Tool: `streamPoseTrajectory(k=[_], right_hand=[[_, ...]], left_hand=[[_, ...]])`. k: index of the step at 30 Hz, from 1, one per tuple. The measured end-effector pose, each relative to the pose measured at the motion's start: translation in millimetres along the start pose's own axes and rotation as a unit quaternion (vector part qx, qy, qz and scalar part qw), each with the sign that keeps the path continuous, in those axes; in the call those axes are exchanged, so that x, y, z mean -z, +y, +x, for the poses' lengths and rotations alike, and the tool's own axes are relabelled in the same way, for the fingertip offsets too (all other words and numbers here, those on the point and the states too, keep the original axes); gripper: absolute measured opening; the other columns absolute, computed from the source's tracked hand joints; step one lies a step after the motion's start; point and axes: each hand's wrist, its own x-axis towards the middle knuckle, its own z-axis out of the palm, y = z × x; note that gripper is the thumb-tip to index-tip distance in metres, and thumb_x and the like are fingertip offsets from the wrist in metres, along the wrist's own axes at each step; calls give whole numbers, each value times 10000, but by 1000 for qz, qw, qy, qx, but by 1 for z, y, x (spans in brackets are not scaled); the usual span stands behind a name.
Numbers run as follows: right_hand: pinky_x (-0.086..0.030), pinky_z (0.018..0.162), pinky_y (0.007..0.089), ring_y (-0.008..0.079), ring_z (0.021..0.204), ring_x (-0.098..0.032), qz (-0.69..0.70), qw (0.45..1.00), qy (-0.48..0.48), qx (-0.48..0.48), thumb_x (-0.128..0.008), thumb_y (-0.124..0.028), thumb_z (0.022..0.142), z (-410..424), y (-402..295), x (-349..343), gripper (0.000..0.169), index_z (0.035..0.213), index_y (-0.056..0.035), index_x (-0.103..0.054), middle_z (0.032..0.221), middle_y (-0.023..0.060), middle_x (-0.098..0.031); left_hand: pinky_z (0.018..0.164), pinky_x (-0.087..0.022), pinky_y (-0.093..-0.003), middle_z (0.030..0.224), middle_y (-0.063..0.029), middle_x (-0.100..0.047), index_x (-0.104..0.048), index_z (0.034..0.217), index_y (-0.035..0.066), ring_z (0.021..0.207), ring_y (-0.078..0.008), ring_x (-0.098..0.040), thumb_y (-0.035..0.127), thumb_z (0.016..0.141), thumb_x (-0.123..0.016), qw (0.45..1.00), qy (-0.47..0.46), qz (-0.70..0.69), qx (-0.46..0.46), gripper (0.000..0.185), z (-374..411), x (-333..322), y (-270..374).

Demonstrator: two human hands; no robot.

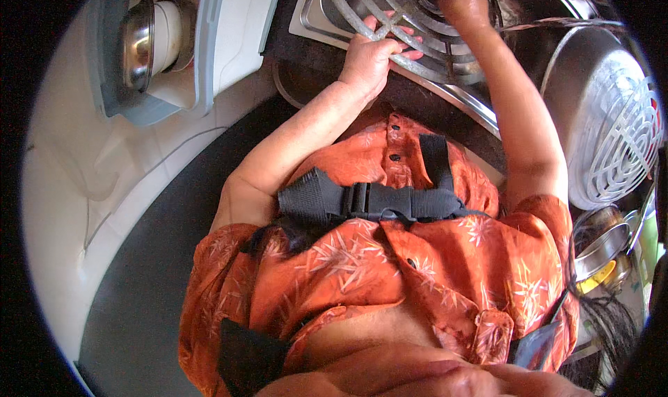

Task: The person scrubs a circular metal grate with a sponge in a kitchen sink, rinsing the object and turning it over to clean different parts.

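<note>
A round ringed metal rack, like a slotted fan grille or steamer rack, is tilted over a sink at the top of the view. My left hand grips its near left rim, with the fingers passing through the gaps between the rings. Over the rack's far right part is my right hand, bent down with the fingers blurred and partly cut off by the top edge; whether it holds anything cannot be told. Beneath the rack shows the steel rim of the sink.
At the right stands a large metal basin with a pale slotted rack against it. Below it are a steel pan and a yellow item. An open-fronted blue-grey cabinet at the upper left holds a steel bowl.
</note>
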Motion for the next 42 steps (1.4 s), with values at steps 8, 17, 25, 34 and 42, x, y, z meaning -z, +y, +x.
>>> streamPoseTrajectory(k=[8, 17, 25, 34, 42], right_hand=[[-517, 610, 478, 386, 727, -653, -64, 997, -51, -8, -553, -219, 853, 10, -10, 8, 177, 920, -55, -560, 811, 189, -651], [-513, 672, 488, 403, 797, -643, -41, 994, -84, -49, -563, -162, 836, 17, -32, 29, 182, 941, -15, -581, 831, 242, -651], [-491, 771, 480, 416, 877, -617, 54, 987, -142, 55, -570, -173, 821, 0, -53, 13, 301, 1090, -42, -597, 905, 237, -649], [-491, 785, 482, 402, 951, -613, 86, 978, -189, 25, -600, -167, 848, -28, -71, 73, 418, 1257, -152, -517, 998, 197, -658], [-497, 748, 473, 403, 857, -616, 0, 963, -169, 208, -539, -138, 829, -40, -58, 85, 294, 1099, -35, -591, 911, 216, -635]], left_hand=[[915, -537, -394, 1127, -147, -610, -490, 1176, -36, 1024, -276, -622, -41, 841, -524, 995, -67, 68, -24, 337, 1, 9, 10], [892, -541, -407, 1178, -174, -595, -485, 1198, -33, 1049, -286, -621, 7, 883, -538, 991, -75, 110, -11, 322, 3, 14, 4], [940, -517, -412, 1266, -112, -521, -374, 1340, 47, 1134, -262, -575, 28, 907, -560, 979, -118, 120, 117, 471, -26, 8, -12], [1025, -415, -567, 1295, -209, -516, -471, 1281, 35, 1218, -348, -501, 248, 920, -589, 966, -177, -140, 123, 435, 9, 54, 92], [956, -463, -506, 1166, -191, -610, -482, 1294, -8, 1093, -326, -591, 342, 980, -473, 964, -109, 50, 237, 470, 40, 56, 108]])
